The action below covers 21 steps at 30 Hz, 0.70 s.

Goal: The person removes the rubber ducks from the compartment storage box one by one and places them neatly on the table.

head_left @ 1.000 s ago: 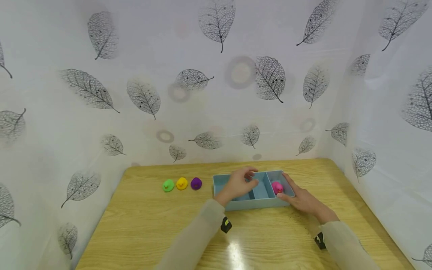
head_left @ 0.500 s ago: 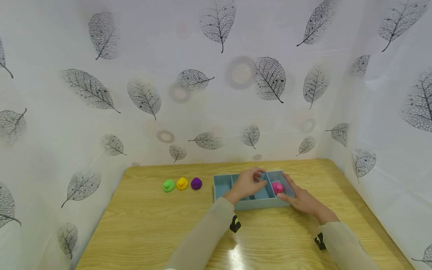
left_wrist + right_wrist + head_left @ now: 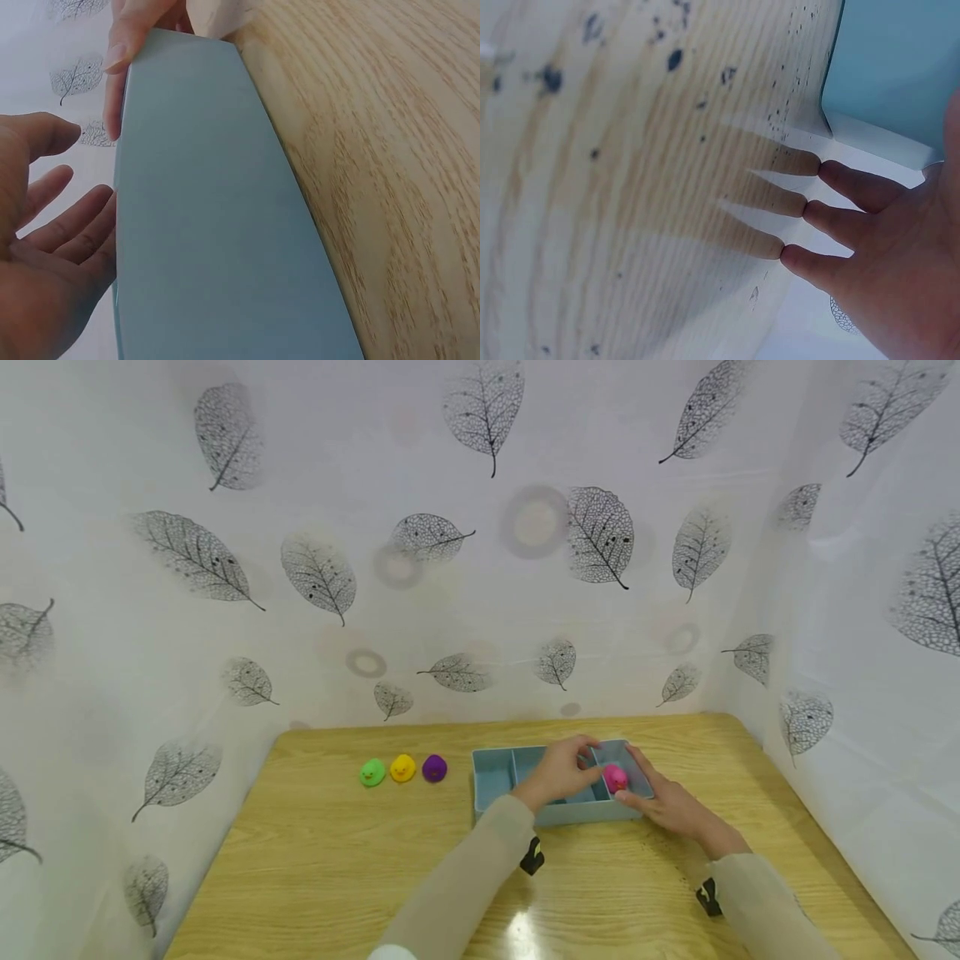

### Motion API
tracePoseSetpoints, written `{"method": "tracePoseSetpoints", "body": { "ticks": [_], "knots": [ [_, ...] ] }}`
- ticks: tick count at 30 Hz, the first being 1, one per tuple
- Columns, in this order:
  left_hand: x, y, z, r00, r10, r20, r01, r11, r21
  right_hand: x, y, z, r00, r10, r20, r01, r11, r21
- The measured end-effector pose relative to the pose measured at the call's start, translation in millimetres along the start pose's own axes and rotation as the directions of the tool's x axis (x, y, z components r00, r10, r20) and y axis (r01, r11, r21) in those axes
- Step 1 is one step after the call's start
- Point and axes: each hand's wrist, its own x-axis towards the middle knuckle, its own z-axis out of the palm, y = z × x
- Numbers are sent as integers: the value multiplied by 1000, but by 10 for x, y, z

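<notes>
A light blue divided box [image 3: 573, 812] lies lengthwise on the table. A pink toy duck [image 3: 616, 777] sits in its rightmost compartment. My left hand [image 3: 561, 768] reaches over the box with its fingertips close to the divider beside the duck. In the left wrist view the left hand [image 3: 56, 232] has its thumb apart from loosely bent fingers, and nothing shows between them. My right hand [image 3: 671, 802] holds the box's right end, its thumb at the front rim and its index finger along the right side. In the right wrist view the other fingers [image 3: 844, 225] touch the table.
Left of the box stand a green toy duck [image 3: 372, 772], a yellow one and a purple toy duck [image 3: 434, 768] in a row on the wooden table [image 3: 337, 868]. A white leaf-patterned curtain [image 3: 480, 593] hangs behind the table and along both sides.
My left hand has moved right over the box, from its middle to the divider beside the pink duck. The right hand stays at the box's right end.
</notes>
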Motion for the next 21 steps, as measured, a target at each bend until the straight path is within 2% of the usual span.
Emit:
{"method": "tracePoseSetpoints", "body": {
  "ticks": [10, 21],
  "knots": [
    [81, 55, 124, 999, -12, 30, 10, 997, 77, -12, 21, 15, 1000, 4, -4, -4, 1000, 5],
    [159, 19, 202, 997, -62, 43, 58, 994, 91, 5, 51, 19, 1000, 1, -2, -1, 1000, 16]
  ]
}}
